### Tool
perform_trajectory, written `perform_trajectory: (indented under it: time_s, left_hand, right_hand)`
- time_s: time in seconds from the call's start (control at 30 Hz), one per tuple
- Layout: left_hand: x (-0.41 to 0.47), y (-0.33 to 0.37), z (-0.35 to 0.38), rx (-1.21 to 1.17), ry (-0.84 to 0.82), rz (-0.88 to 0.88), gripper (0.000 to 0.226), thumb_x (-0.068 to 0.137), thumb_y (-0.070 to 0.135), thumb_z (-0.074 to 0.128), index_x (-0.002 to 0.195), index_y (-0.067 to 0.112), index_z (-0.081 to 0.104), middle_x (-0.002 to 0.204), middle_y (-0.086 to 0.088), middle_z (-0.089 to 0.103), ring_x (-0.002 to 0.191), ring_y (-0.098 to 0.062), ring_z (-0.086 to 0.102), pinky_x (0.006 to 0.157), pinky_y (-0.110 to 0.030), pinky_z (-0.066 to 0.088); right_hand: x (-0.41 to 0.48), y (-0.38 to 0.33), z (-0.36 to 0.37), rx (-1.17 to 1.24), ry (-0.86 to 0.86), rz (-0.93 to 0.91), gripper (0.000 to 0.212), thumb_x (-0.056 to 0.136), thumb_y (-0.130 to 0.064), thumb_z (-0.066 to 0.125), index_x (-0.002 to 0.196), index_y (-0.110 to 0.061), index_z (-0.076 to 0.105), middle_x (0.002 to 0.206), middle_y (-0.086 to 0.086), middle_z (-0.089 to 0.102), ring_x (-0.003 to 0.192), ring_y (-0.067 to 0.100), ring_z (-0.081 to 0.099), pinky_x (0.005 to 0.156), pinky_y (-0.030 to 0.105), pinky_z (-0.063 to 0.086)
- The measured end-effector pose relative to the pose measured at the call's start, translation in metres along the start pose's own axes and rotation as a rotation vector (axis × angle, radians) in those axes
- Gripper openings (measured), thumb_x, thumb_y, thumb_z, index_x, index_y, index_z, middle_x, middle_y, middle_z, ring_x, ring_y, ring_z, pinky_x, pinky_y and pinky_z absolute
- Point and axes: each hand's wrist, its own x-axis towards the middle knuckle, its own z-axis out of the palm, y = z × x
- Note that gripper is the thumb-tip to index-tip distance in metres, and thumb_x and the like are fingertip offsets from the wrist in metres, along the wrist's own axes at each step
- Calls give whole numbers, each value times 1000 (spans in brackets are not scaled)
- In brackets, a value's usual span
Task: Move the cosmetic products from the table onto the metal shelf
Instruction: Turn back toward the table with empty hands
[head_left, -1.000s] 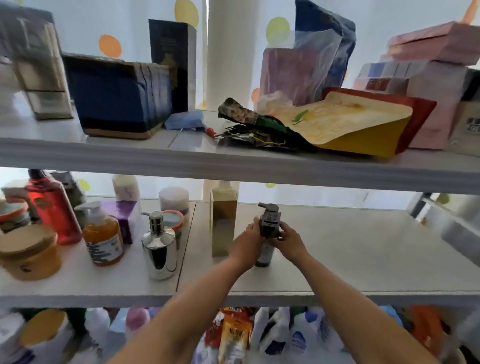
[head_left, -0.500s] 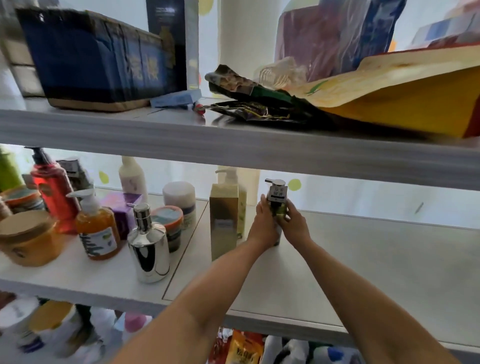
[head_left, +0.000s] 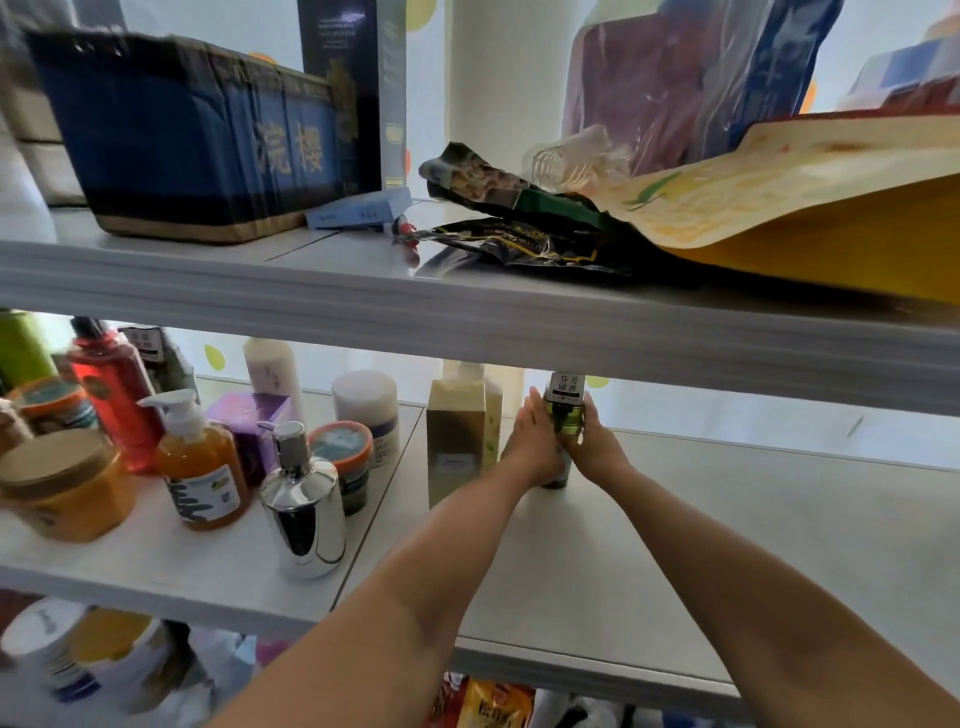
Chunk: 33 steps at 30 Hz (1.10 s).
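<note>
Two hands clasp one green pump bottle (head_left: 562, 422) upright on the metal shelf (head_left: 727, 519): left hand (head_left: 531, 441) curled round its left side, right hand (head_left: 597, 441) round its right, bottle between them.

My left hand (head_left: 527, 447) and my right hand (head_left: 597, 447) are bare, and so are my left forearm (head_left: 441, 561) and right forearm (head_left: 727, 561), uncovered from the wrists to the bottom edge of the view. Both arms are slim at the wrist and broaden toward the elbow, with a soft crease at the bend of the left one. My fingers are too small and blurred to make out the nails.
</note>
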Motion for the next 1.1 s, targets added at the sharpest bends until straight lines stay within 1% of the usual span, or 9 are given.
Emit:
perform_trajectory:
  time_s: [0.07,0.17,0.3,0.47,0.6,0.73,0.87,1.0,1.1]
  left_hand:
    - [-7,1,-1,57,-51,-26,105,89,13,62,147,8,-26,160,-10,-16,148,-27,-9,121,-42,10]
    - [-26,2,3,103,-109,-58,106,89,13,62,146,10,-28,159,-8,-21,147,-26,-14,121,-43,5]
    - [-61,0,16,326,-216,-55,103,90,12,60,148,10,-24,156,-8,-29,145,-24,-23,118,-40,-5]
    - [-116,-15,27,487,-320,-2,107,89,39,64,149,11,-20,157,-7,-26,145,-25,-22,116,-41,-9]
    - [-152,-30,24,530,-373,-37,115,84,48,66,148,10,-21,157,-7,-26,145,-24,-22,115,-40,-12]
    - [-184,-42,15,577,-392,-60,115,84,50,65,148,9,-21,157,-7,-27,145,-24,-22,114,-39,-13]
    - [-216,-58,5,657,-391,-57,110,87,49,61,149,7,-21,156,-9,-27,145,-25,-23,117,-42,-12]
    - [-247,-89,-13,687,-324,-30,105,91,43,60,150,7,-19,157,-10,-25,145,-26,-22,114,-40,-16]
    - [-277,-122,-38,619,-276,-70,106,90,45,60,149,10,-20,156,-8,-28,145,-25,-23,114,-40,-15]
  right_hand:
    - [-7,2,-5,-96,-56,31,80,94,-37,50,151,-18,-2,142,15,45,125,35,49,101,44,42]
    - [-28,9,-12,-224,-100,43,88,90,-37,59,151,-13,0,154,11,29,136,29,37,104,41,39]
    - [-65,17,-19,-429,-152,-72,91,87,-45,60,151,-11,4,158,9,15,144,24,21,114,39,30]
    - [-116,22,-17,-556,-248,-179,93,86,-58,51,151,-14,1,160,6,5,147,22,7,120,40,13]
    - [-149,29,-6,-577,-330,-222,98,84,-65,47,151,-13,-2,160,5,-1,147,19,1,121,38,6]
    - [-178,26,9,-582,-403,-307,106,79,-71,47,151,-14,-5,160,3,-5,147,17,-2,121,36,1]
    - [-208,9,30,-592,-477,-417,109,79,-67,53,150,-14,-10,159,1,-11,147,14,-7,118,31,-4]
    - [-232,-20,57,-600,-502,-474,109,79,-64,57,150,-15,-10,159,1,-12,147,15,-8,119,32,-4]
    - [-244,-54,81,-598,-500,-496,112,77,-64,59,150,-16,-11,159,1,-12,147,16,-8,118,32,-4]
